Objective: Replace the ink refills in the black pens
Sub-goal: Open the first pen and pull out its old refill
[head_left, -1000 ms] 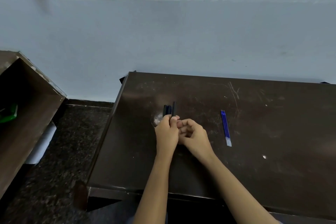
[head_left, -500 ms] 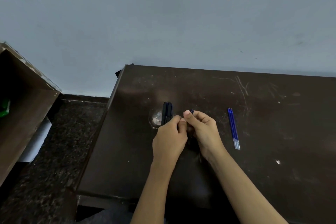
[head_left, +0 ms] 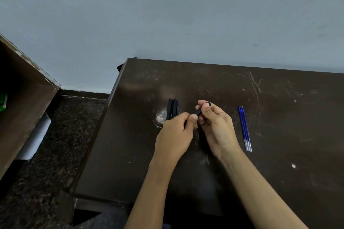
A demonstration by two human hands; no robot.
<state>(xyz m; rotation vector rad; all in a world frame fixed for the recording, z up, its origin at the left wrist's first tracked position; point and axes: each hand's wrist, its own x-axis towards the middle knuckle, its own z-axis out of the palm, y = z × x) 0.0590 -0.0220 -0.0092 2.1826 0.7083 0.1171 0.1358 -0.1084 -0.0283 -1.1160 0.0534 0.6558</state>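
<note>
Over a scratched dark table, the left hand pinches the near end of one black pen and the right hand curls round its far end. The pen looks light, rigid and smooth, best gripped on the barrel either side of its joint. Just beyond the left hand lie other black pens, touching side by side, and thin blue refills lie apart to the right, with nothing blocking the reach.

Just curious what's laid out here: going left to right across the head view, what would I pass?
Wooden cabinet → black pens → right hand gripping a single pen → blue refills.
</note>
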